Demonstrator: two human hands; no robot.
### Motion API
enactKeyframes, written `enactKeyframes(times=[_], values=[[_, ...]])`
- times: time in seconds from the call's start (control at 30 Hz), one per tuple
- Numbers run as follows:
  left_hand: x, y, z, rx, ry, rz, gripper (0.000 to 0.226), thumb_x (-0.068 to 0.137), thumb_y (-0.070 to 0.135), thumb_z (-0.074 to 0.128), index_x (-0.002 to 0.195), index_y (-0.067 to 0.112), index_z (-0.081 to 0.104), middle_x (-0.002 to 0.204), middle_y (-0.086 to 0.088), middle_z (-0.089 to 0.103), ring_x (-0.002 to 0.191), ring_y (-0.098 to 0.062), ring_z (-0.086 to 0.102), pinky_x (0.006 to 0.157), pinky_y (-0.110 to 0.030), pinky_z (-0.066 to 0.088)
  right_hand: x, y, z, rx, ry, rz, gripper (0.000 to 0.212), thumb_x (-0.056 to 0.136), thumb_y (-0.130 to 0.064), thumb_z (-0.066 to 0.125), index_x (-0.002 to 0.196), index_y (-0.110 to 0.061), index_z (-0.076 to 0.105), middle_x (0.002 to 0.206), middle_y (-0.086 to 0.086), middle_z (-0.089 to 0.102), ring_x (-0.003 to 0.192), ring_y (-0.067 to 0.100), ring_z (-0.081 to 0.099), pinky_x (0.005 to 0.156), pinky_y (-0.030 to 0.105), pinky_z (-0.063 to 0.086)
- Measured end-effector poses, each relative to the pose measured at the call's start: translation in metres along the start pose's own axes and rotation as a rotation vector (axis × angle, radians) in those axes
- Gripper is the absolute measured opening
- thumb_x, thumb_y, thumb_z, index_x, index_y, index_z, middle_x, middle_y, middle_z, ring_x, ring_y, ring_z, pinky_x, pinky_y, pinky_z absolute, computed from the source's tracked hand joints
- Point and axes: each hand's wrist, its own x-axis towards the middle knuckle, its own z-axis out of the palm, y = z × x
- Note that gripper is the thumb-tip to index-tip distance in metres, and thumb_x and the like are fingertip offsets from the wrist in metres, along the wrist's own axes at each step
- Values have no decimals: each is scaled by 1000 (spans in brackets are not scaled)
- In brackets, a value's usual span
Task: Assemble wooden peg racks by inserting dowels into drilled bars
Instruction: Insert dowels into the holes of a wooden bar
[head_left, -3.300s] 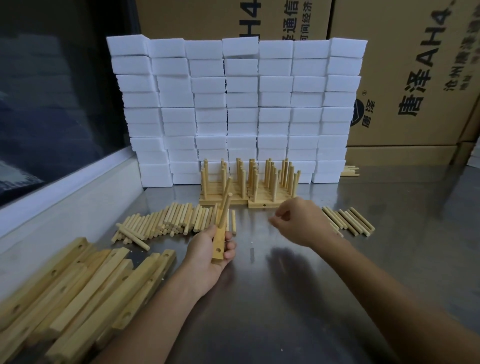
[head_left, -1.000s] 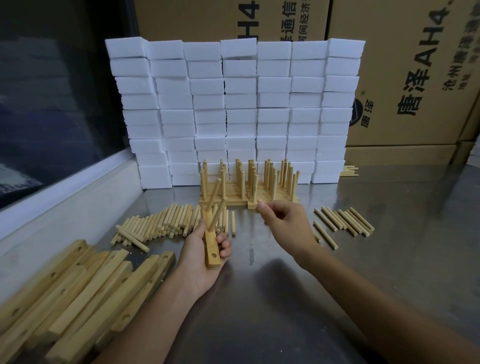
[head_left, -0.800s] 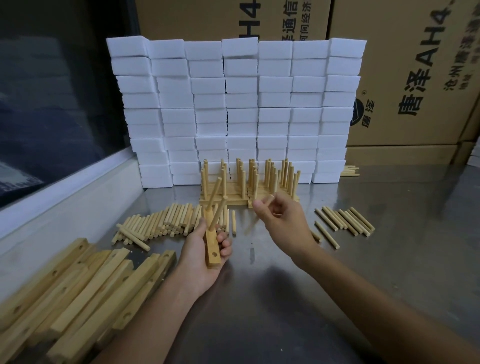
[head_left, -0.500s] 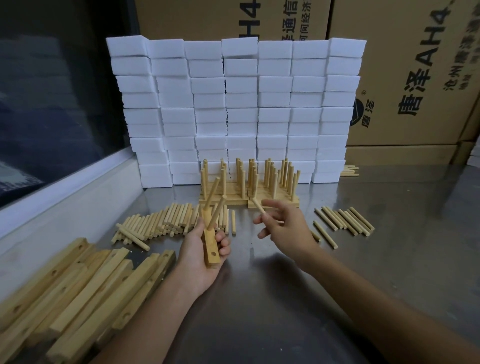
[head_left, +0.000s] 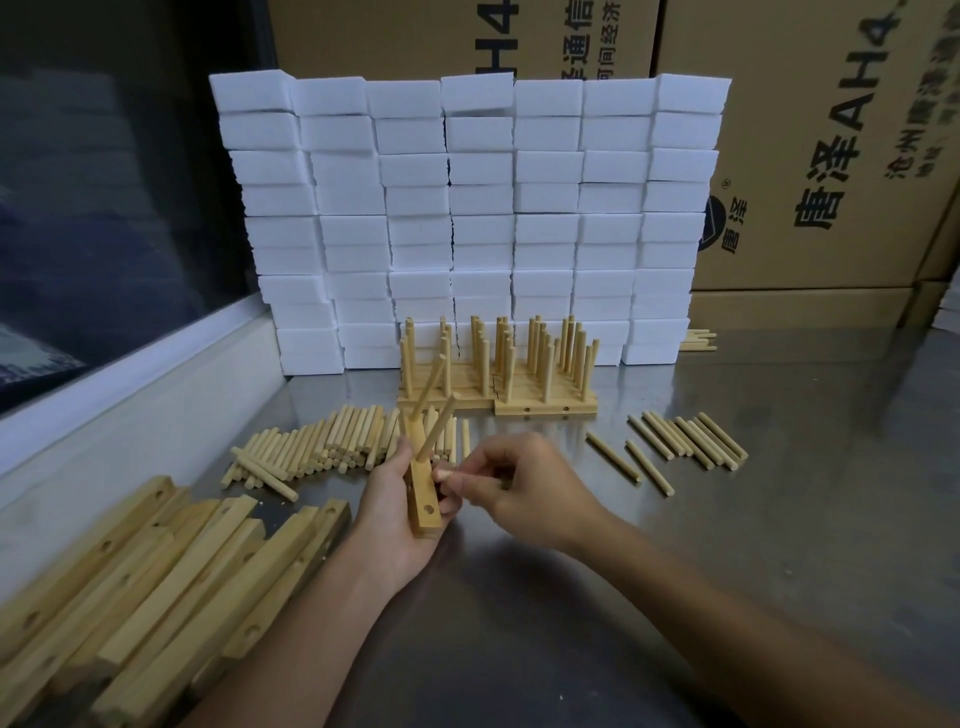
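Note:
My left hand (head_left: 395, 512) grips a drilled wooden bar (head_left: 423, 493) pointing away from me, with two dowels (head_left: 436, 410) standing tilted in its far holes. An empty hole shows near the bar's near end. My right hand (head_left: 524, 488) pinches a single dowel (head_left: 451, 474) and holds its tip against the bar's side, close to my left fingers. Most of this dowel is hidden in my fingers. Finished peg racks (head_left: 498, 371) stand at the back of the steel table (head_left: 779, 519).
A heap of loose dowels (head_left: 332, 447) lies left of the bar, and a smaller row of dowels (head_left: 685, 441) lies to the right. Drilled bars (head_left: 156, 582) are piled at the near left. White foam blocks (head_left: 467, 218) and cardboard boxes (head_left: 831, 145) wall the back.
My right hand has come down and left from in front of the racks, bringing a dowel to the bar. My left hand with the bar has stayed nearly still.

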Motion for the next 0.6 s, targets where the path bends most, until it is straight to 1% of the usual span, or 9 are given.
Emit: enactKeyframes(times=[0.07, 0.1, 0.17, 0.23, 0.3, 0.37, 0.43, 0.5, 0.6], values=[[0, 1, 1, -1, 13, -14, 38, 103, 40, 43, 87, 9, 58, 59, -2, 52, 47, -13, 50, 42, -25, 43, -2, -3, 1, -47, -80, -39, 11, 91, -20, 70, 97, -13, 77, 93, -7, 76, 89, 3, 69, 84, 27, 57], [0, 1, 1, -2, 16, -21, 38, 103, 41, 43, 87, 10, 58, 59, -2, 52, 48, -14, 51, 44, -25, 44, -2, -5, -1, -80, -97, -69, 13, 91, -18, 69, 100, -13, 77, 100, -7, 75, 97, 4, 69, 89, 29, 56], [0, 2, 0, 4, 13, -32, 38, 104, 41, 42, 88, 11, 58, 59, -1, 51, 51, -14, 50, 47, -25, 44, -3, -8, -4, -140, -125, -121, 14, 90, -15, 69, 100, -12, 78, 107, -7, 74, 102, 6, 68, 93, 32, 55], [1, 2, 0, -3, 3, -44, 39, 104, 42, 40, 87, 11, 55, 57, -1, 47, 49, -15, 47, 46, -26, 43, -3, -10, -6, -204, -157, -156, 14, 89, -16, 70, 101, -12, 78, 106, -6, 74, 99, 9, 69, 90, 35, 55], [1, 2, -1, -27, -12, -51, 38, 105, 41, 39, 87, 11, 52, 54, -1, 42, 44, -14, 42, 39, -25, 40, -4, -13, -9, -272, -184, -192, 17, 89, -16, 70, 104, -12, 77, 108, -6, 74, 98, 9, 69, 89, 34, 55], [2, 1, -1, -27, -16, -52, 37, 105, 42, 40, 87, 11, 50, 54, 0, 39, 44, -13, 39, 37, -24, 34, -3, -18, -11, -382, -200, -262, 17, 90, -16, 69, 104, -13, 77, 110, -7, 74, 97, 10, 69, 86, 33, 55], [4, 0, -1, -22, -15, -55, 36, 104, 42, 41, 89, 11, 51, 56, -1, 39, 47, -14, 38, 43, -26, 31, -3, -24, -10, -578, -197, -335, 16, 92, -21, 65, 102, -20, 77, 103, -7, 74, 92, 17, 68, 77, 36, 55], [5, -1, 0, -25, -4, -54, 34, 103, 42, 43, 99, 10, 54, 65, -4, 42, 56, -17, 40, 53, -28, 32, -3, -29, -7, -772, -180, -376, 15, 95, -26, 59, 100, -28, 73, 94, -7, 71, 89, 21, 65, 66, 36, 51], [5, -1, -1, -26, 13, -60, 35, 103, 43, 43, 107, 10, 54, 75, -6, 43, 63, -19, 40, 59, -30, 31, -3, -37, 0, -938, -173, -420, 12, 96, -26, 55, 97, -30, 66, 88, -5, 65, 83, 22, 63, 56, 31, 37]])
